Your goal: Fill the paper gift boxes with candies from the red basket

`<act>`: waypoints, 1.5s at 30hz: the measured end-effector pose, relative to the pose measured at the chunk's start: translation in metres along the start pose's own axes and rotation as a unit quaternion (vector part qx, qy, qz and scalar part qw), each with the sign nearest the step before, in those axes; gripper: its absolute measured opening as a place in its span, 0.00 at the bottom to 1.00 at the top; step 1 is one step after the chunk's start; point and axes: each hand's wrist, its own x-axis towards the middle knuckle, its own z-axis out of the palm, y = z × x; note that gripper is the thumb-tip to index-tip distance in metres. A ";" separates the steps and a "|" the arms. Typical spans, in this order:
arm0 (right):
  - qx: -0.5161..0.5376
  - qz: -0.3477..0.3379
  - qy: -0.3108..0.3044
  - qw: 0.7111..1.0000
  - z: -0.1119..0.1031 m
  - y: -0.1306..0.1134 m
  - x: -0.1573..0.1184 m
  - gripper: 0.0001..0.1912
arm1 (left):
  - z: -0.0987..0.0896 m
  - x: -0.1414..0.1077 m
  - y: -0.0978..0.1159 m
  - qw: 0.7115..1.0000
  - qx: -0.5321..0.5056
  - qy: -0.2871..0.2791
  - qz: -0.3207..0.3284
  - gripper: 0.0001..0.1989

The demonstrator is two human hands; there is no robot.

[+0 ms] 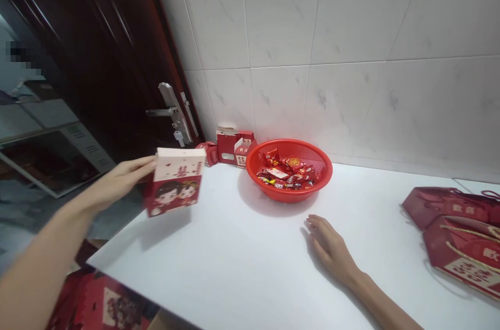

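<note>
My left hand point(135, 174) grips the left side of a red and cream gift box point(177, 181) with a cartoon couple on its front. The box is held above the left part of the white table point(234, 262), its far fingers hidden behind it. Palm down, my right hand point(328, 246) rests on the table with its fingers stretched out and nothing in them. Just beyond it stands a red plastic basket point(289, 197), holding several wrapped candies point(289, 171).
Small red boxes point(236, 148) stand against the tiled wall left of the basket. Dark red gift boxes with cords point(461, 246) lie at the right. Below the table's left edge are more red packages point(97, 304). A dark door point(97, 33) with a metal handle point(172, 111) is at the left.
</note>
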 end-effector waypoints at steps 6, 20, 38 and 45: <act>0.081 0.088 0.010 0.993 -0.001 -0.016 0.008 0.16 | 0.116 -0.005 0.040 0.952 -0.197 -0.227 0.064 0.38; 0.263 0.101 0.079 0.956 -0.021 -0.070 0.047 0.19 | 0.258 -0.117 0.078 0.897 -0.083 -0.166 0.402 0.22; 0.266 0.045 0.049 0.962 -0.029 -0.059 0.088 0.12 | 0.263 -0.076 0.087 0.913 -0.369 -0.140 0.107 0.10; 0.404 0.230 0.003 0.886 -0.024 -0.072 0.088 0.19 | 0.271 -0.082 0.067 0.912 -0.294 -0.035 0.284 0.03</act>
